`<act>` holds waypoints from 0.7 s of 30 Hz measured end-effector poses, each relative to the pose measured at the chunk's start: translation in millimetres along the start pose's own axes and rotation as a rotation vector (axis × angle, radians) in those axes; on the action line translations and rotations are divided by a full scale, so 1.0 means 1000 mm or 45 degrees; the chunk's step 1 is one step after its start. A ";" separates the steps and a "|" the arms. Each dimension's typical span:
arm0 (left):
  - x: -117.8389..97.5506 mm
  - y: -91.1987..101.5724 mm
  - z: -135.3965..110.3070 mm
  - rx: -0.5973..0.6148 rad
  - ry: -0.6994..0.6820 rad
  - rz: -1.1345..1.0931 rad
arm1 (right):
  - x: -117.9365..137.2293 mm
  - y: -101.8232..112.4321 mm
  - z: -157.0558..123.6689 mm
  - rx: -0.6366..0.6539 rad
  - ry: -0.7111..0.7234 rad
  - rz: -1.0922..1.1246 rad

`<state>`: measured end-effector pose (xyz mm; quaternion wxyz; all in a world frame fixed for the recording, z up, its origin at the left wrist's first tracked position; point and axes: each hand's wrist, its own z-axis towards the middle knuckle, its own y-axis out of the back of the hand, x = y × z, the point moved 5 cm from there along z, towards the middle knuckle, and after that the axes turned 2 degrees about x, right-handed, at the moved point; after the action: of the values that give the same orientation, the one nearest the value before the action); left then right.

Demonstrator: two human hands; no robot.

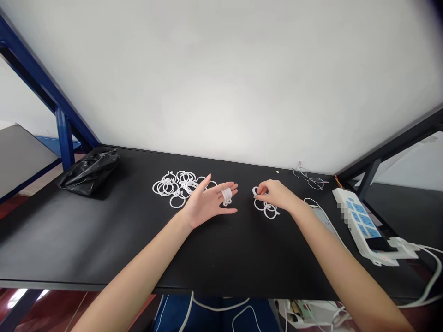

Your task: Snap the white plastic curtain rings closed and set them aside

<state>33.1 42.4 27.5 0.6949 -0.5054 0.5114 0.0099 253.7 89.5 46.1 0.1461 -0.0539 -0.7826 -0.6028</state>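
My left hand [207,202] lies palm up over the black table [104,240], fingers stretched out, with several white plastic rings [226,195] stacked on its middle fingers. Behind it lies a loose pile of white rings [175,186]. My right hand [275,194] is to the right, fingers curled in a pinch on a white ring [256,191] at the edge of a small cluster of rings [268,210] on the table.
A crumpled black plastic bag [89,173] sits at the far left. Glasses [309,179] lie by the wall. A white power strip [362,223] with cables and a phone [323,217] occupy the right side. A blue frame post [64,138] stands at left.
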 end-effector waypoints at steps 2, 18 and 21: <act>0.002 0.001 0.001 0.010 0.003 -0.033 | 0.001 -0.006 0.000 0.005 -0.032 -0.040; 0.003 0.006 0.004 -0.158 -0.055 -0.027 | 0.065 -0.020 -0.010 -0.096 0.328 0.988; 0.003 0.006 0.004 -0.165 -0.074 -0.061 | 0.068 -0.035 -0.007 -0.227 0.342 1.010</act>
<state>34.3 47.1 20.6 0.6753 -0.5610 0.4771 0.0408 180.9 67.0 35.8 0.4621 -0.2841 -0.6200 -0.5668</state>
